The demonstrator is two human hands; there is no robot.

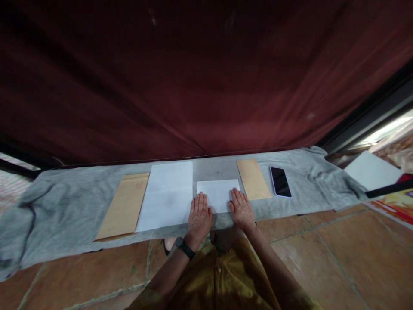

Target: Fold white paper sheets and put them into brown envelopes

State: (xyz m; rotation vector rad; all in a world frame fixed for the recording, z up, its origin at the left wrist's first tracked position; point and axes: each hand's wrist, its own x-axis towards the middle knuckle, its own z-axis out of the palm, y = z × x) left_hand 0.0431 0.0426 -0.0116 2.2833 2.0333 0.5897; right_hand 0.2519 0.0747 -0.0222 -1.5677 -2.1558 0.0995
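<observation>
A small white sheet of paper [218,194], with a faint crease down its middle, lies on a grey cloth in front of me. My left hand [199,215] rests flat at its left edge, fingers stretched out. On the sheet's right edge lies my right hand [241,208], palm down with the fingers extended. Neither hand grips anything. Left of the sheet is a larger stack of white paper [167,193], beside brown envelopes [124,206]. One brown envelope [254,178] lies just right of the small sheet.
A phone [280,182] with a dark screen lies right of the single envelope. The grey cloth [309,185] covers a narrow surface, backed by a dark red curtain [206,86]. Tiled floor [306,249] shows in front. A white sheet [373,171] sits at the far right.
</observation>
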